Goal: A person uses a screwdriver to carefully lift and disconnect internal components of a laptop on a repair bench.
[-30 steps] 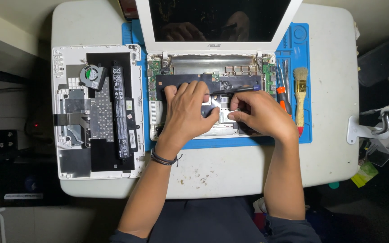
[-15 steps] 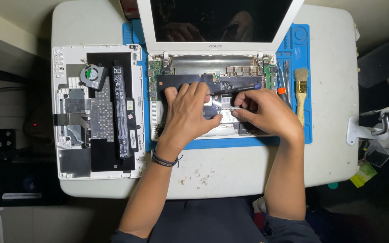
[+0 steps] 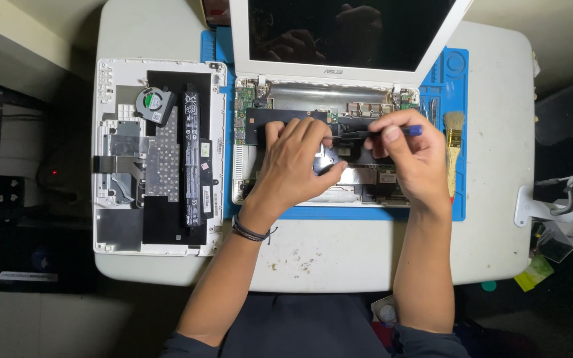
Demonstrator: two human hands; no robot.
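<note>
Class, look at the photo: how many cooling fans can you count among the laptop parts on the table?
1. The round fan sits near the top of the removed white panel, left of the open laptop. Hands cover part of the laptop, so another could be hidden.

One camera sits on the person's head. It looks straight down at the tabletop (image 3: 313,255) from fairly high up, with the person's arms reaching in from the near edge.

A white table (image 3: 485,252) carries a blue work mat (image 3: 457,86) and, seemingly directly, a detached laptop cover (image 3: 157,156).
</note>
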